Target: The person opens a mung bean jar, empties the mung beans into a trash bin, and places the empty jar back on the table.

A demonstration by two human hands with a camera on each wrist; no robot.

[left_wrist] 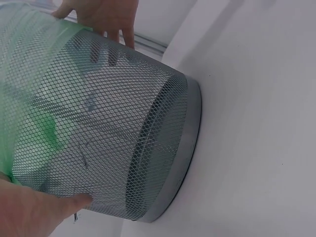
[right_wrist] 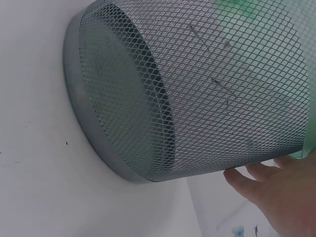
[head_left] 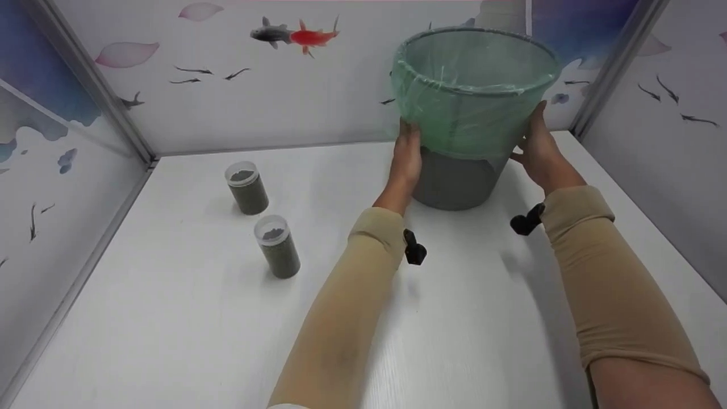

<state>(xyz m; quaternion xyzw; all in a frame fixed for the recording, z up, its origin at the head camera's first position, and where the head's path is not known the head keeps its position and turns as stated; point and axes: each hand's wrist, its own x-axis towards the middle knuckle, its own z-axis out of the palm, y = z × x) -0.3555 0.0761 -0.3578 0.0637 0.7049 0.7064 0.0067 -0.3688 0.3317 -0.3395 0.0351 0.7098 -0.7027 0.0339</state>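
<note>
A grey mesh wastebasket (head_left: 457,179) stands at the back right of the table, its base at the tabletop. A thin green bin liner (head_left: 471,122) covers its upper part, folded over the rim. My left hand (head_left: 407,156) lies along the basket's left side, and in the left wrist view its thumb (left_wrist: 74,203) rests on the mesh. On the opposite side, my right hand (head_left: 539,150) touches the basket with fingers spread and fairly straight. Through the mesh in the left wrist view, fingertips of the right hand (left_wrist: 109,17) show against the wall.
Two clear cylindrical containers of dark grey-green granules stand at the left: a rear container (head_left: 248,190) and a nearer container (head_left: 278,250). White panels (head_left: 272,108) printed with fish and petals enclose the white table (head_left: 187,318) at the back and both sides.
</note>
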